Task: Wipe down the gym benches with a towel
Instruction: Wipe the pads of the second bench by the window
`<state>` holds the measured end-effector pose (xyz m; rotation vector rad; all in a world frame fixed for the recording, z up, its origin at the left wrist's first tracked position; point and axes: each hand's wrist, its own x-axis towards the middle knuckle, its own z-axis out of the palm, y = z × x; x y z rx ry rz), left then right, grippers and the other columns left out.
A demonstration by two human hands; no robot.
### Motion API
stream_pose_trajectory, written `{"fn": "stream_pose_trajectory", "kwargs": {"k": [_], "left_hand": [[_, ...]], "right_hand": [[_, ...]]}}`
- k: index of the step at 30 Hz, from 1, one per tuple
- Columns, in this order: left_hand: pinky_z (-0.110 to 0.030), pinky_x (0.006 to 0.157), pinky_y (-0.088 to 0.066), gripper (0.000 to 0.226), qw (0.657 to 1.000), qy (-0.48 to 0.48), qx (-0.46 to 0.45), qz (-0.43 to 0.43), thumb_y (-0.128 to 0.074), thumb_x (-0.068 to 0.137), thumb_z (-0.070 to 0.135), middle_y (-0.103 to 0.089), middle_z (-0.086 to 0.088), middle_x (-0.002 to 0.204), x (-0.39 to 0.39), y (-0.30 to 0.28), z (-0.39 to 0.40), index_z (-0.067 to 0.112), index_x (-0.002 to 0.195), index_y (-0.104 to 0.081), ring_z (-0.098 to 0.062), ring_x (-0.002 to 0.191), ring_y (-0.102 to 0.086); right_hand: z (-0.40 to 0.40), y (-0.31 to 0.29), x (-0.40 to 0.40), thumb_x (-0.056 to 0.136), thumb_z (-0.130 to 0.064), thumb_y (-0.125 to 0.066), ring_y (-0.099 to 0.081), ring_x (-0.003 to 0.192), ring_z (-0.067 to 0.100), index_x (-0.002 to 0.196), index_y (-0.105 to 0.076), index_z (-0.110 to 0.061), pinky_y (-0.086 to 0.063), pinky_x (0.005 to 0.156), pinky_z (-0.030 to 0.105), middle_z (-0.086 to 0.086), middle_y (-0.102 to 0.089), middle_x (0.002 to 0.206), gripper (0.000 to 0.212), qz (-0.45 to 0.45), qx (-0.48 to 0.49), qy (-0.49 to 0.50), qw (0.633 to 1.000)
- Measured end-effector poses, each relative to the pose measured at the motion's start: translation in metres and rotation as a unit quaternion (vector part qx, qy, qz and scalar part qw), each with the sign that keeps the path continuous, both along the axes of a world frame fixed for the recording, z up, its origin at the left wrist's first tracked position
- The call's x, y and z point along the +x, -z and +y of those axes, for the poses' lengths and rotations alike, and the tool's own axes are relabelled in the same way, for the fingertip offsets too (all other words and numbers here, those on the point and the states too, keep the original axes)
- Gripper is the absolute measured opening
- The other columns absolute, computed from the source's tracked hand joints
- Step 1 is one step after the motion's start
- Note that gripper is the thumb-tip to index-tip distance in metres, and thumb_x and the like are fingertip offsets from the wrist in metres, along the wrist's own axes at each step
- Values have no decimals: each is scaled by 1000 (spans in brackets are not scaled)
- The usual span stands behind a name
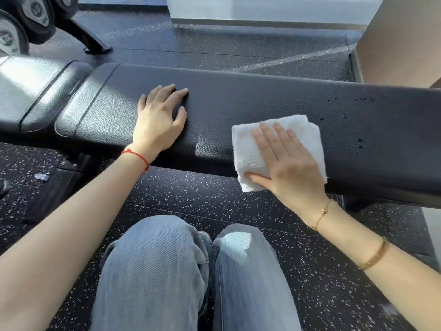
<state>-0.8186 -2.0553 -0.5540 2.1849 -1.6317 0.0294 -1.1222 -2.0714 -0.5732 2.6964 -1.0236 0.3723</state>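
Observation:
A long black padded gym bench [238, 96] runs across the view from left to right. On its near right part lies a folded white towel [307, 134], hanging slightly over the front edge. My right hand [286, 161] presses flat on the towel with straight fingers and the thumb along its lower edge. My left hand [160, 115] rests flat on the bare pad further left, fingers spread.
A separate seat pad [35, 91] adjoins the bench at the left. Dumbbells [21, 25] on a rack stand at the top left. Speckled black rubber floor [191, 199] lies around the bench, my knees in jeans [191, 271] below. A beige wall [401, 39] rises at the top right.

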Motion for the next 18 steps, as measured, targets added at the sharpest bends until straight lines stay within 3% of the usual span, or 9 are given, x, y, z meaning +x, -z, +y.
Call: {"fn": "stream_pose_trajectory", "kwargs": {"k": [2,5,10,14,18], "left_hand": [[-50,122,-13,46,1000,0,1,-3,-45,97,31,-41,-1,152,-1,0,0,31,142,-47,-22,145,-28],[-49,122,-12,46,1000,0,4,0,-46,97,30,-40,-1,153,-1,-3,1,30,143,-47,-22,146,-28],[-48,122,-13,45,1000,3,2,8,-47,98,30,-41,1,153,-1,-5,3,31,143,-47,-20,146,-27],[-49,122,-14,45,1000,2,-1,6,-47,97,31,-41,1,153,0,-3,2,32,142,-48,-21,146,-29],[-50,122,-14,45,1000,-1,-2,2,-47,97,30,-42,0,152,-2,-2,1,30,142,-48,-22,145,-29]], "right_hand": [[0,-6,30,90,-70,-37,-31,146,33,152,-31,-4,-25,121,47,15,-33,158,90,-2,27,-3,1000],[7,-5,70,91,-72,-36,-27,148,35,154,-28,-8,-21,121,49,15,-30,159,90,-1,44,2,999],[11,7,35,84,-66,-52,-32,145,33,154,-30,-14,-23,121,48,11,-35,158,90,-3,5,5,1000],[0,6,5,87,-75,-42,-37,143,32,153,-34,-17,-28,119,47,9,-39,156,89,-7,-14,31,999],[0,-2,43,84,-80,-41,-34,143,38,153,-34,-16,-28,118,52,11,-36,157,94,-8,31,39,999]]}}
